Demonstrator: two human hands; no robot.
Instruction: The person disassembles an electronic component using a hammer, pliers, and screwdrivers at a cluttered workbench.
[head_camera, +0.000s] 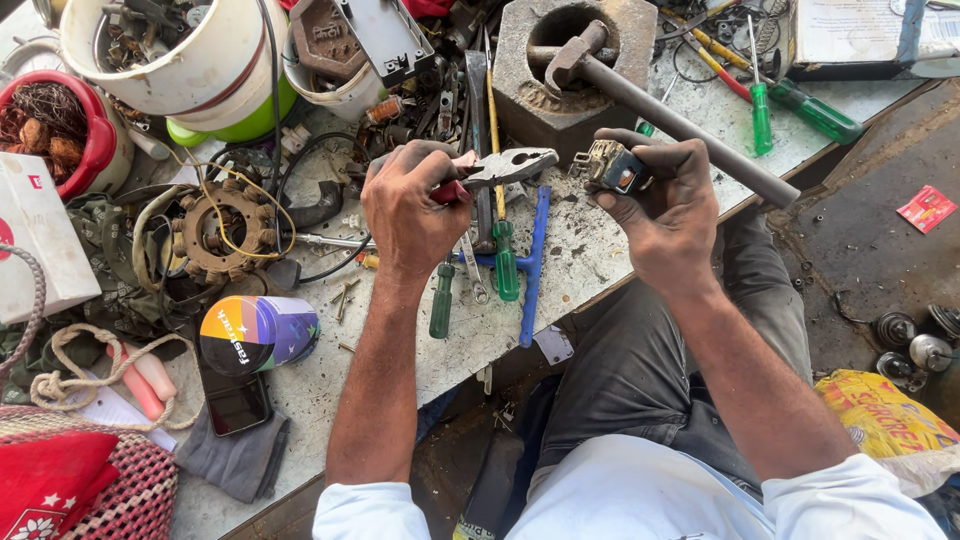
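My left hand (412, 207) grips red-handled pliers (505, 167), their metal jaws pointing right toward a small black electrical part with metal tabs (610, 165). That part is pinched between the fingers of my right hand (665, 205), held just above the grimy workbench (590, 260). The jaws' tip and the part are a short gap apart. Under my hands lie green-handled screwdrivers (505, 265) and a blue tool (535, 255).
A hammer (660, 110) rests on a heavy metal block (560, 70). White buckets of scrap (180, 50), a stator with copper coils (225, 225), a round tin (255, 333), a phone (235, 400), a woven basket (90, 490) crowd the left. More screwdrivers (800, 105) lie top right.
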